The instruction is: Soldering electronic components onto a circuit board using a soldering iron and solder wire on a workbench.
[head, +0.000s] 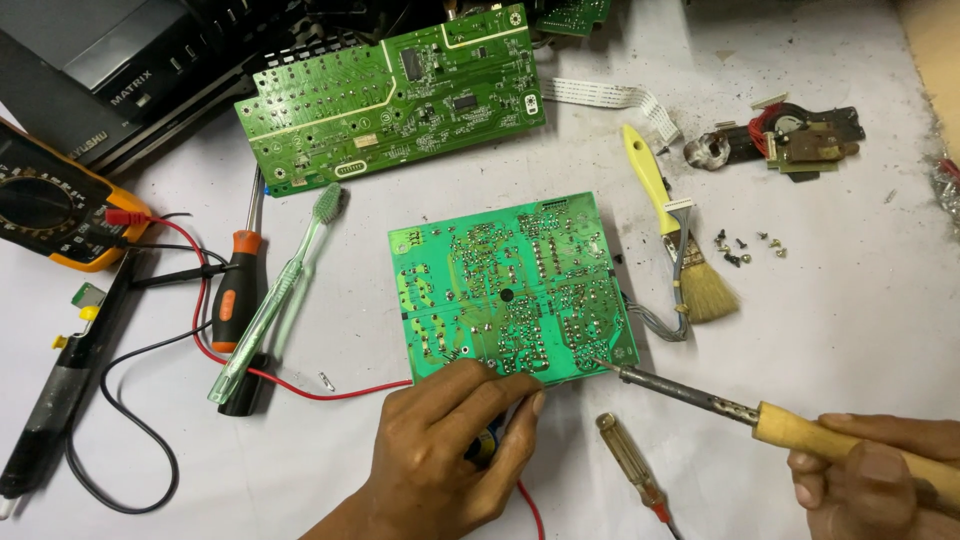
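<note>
Head view: my right hand (880, 470) grips the wooden handle of a soldering iron (700, 398), its dark metal tip touching the solder-dotted green circuit board (510, 290) at the board's five o'clock corner. My left hand (450, 440), curled at the board's six o'clock edge, pinches something small and blue I cannot identify. At nine o'clock lie a translucent green toothbrush (275, 290) and an orange-handled screwdriver (235, 290); at three o'clock, a yellow-handled bristle brush (680, 240).

Two bare hands (440, 460), no sleeves
</note>
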